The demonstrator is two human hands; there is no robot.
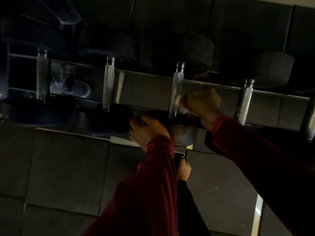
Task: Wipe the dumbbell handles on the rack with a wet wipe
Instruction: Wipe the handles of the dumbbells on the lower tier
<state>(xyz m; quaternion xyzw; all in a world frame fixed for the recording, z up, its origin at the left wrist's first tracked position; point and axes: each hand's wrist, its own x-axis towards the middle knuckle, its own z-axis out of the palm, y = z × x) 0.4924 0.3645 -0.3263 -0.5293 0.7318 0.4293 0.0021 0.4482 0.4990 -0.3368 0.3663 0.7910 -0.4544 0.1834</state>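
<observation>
Several black dumbbells with knurled silver handles lie side by side on a dark rack [150, 79]. My right hand [202, 104] is closed on a white wet wipe [180, 100] pressed against the right side of the third handle [177, 92]. My left hand [146, 129] grips the near black head [109, 120] of the neighbouring dumbbell at its right edge. Other handles stand to the left [109, 84], the far left [42, 75] and the right [244, 101]. Both arms wear dark red sleeves.
Dark rubber floor tiles [68, 167] lie below the rack. My bare foot [183, 169] and a black trouser leg show between my arms. Crumpled clear plastic [68, 82] sits behind the rack at the left. The scene is dim.
</observation>
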